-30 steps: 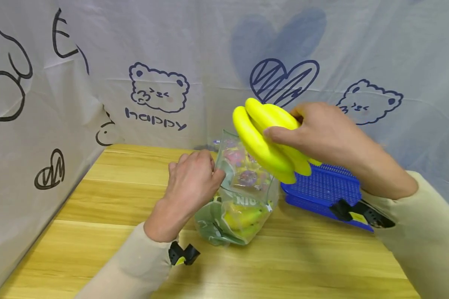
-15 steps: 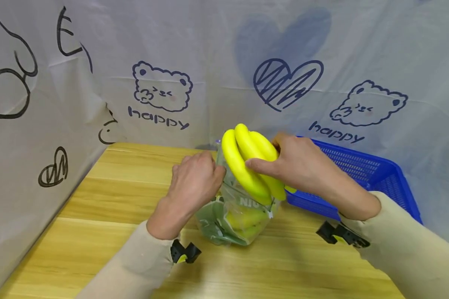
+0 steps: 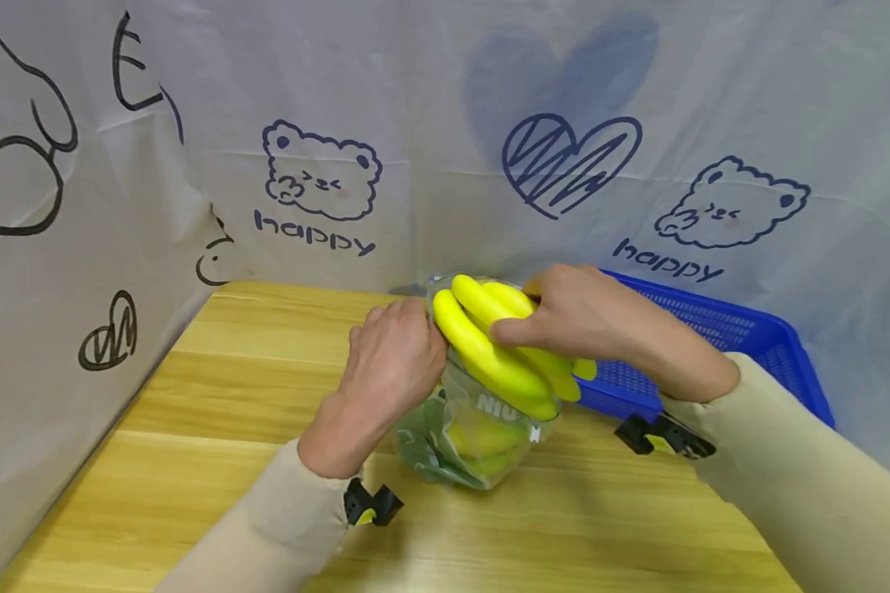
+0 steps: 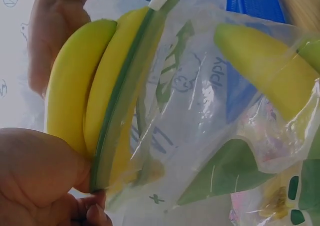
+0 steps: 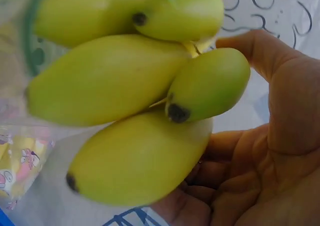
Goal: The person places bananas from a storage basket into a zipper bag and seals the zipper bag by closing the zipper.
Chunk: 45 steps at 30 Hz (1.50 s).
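Observation:
My right hand [image 3: 578, 317] grips a bunch of yellow bananas [image 3: 482, 346] at the mouth of a clear and green zip bag [image 3: 433, 449]. The bag stands on the table, and another banana [image 4: 265, 60] shows through its plastic, along with a printed packet [image 5: 25, 161]. My left hand [image 3: 393, 354] pinches the bag's rim on its left side, its thumb beside the green zip strip [image 4: 112, 116] in the left wrist view. There the held bananas pass partly behind that strip. Dark banana tips [image 5: 177, 113] face the right wrist camera.
A blue plastic basket [image 3: 779, 346] stands behind and right of the bag, partly hidden by the right arm. The wooden table [image 3: 267, 346] meets a white cloth wall [image 3: 445, 123] with drawings at the back and left.
My right hand has brought the bananas down and left, from above the bag to its mouth. The left hand has kept hold of the rim. More of the basket shows.

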Each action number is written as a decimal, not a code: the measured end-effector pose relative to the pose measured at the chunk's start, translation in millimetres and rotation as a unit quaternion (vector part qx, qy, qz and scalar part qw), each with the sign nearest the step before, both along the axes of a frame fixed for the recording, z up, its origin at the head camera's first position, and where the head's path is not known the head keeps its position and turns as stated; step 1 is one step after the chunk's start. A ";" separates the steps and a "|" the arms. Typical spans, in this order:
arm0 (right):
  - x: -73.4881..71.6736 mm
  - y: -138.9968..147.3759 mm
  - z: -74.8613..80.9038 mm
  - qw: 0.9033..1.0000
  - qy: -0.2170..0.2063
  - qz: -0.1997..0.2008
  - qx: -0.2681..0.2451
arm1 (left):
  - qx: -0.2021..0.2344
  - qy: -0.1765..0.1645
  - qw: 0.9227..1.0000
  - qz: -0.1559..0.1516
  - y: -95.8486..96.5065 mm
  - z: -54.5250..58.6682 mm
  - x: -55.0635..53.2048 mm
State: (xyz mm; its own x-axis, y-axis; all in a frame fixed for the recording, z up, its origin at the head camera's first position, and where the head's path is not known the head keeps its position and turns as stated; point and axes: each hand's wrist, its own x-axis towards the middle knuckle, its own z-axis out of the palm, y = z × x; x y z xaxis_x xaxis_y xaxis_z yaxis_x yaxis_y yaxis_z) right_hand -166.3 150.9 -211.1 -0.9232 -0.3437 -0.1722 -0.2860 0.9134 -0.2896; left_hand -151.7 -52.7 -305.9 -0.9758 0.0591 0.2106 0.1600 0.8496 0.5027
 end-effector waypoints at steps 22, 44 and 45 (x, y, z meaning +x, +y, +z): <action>-20.0 27.3 10.2 0.983 -0.112 0.093 -0.108 | 0.017 -0.007 1.000 -0.004 -3.9 -1.4 3.5; -19.7 -27.1 -41.7 0.995 0.032 0.002 0.098 | 0.035 0.010 0.998 -0.048 12.2 -2.1 7.4; -18.9 -28.4 -45.4 0.994 0.041 0.004 0.100 | 0.040 0.015 0.998 -0.052 12.5 -2.3 7.3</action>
State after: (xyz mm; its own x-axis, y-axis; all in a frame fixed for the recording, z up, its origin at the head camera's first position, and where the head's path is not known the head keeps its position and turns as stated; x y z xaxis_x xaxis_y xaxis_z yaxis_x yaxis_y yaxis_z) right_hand -185.2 122.6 -256.4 -0.9343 -0.3178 -0.1613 -0.3089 0.9479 -0.0781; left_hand -144.4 -40.2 -308.2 -0.9588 0.1410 0.2468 0.2601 0.7851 0.5621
